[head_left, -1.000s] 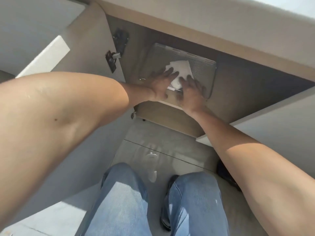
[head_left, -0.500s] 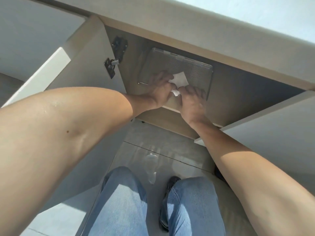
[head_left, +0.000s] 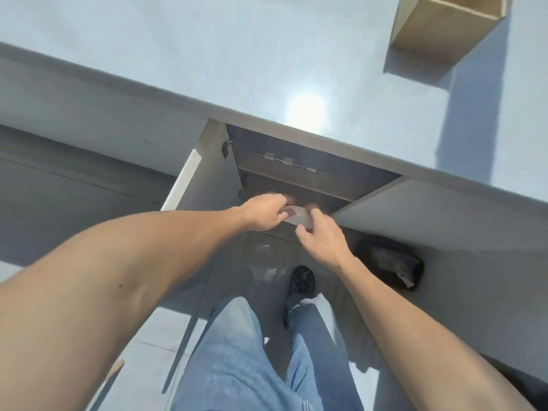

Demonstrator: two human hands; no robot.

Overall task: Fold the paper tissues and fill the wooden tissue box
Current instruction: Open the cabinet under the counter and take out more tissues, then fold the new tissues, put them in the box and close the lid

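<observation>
A white paper tissue (head_left: 298, 218) is held below the counter's (head_left: 237, 63) near edge, in front of an open cabinet (head_left: 296, 173), pinched between the left hand (head_left: 262, 214) and right hand (head_left: 318, 236), each grip clamped on it. A wooden tissue box (head_left: 439, 23) stands at the counter's far right.

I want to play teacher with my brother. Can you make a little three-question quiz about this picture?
1. True or false: both hands hold the white folded paper tissues.
2. Where is the light wooden open-topped box? A) on the pale countertop B) inside the open cupboard C) on the floor
3. Fill in: the person wears blue ____.

Key: 1 true, the left hand and right hand grip it together. 2 A. 3 jeans.
</observation>
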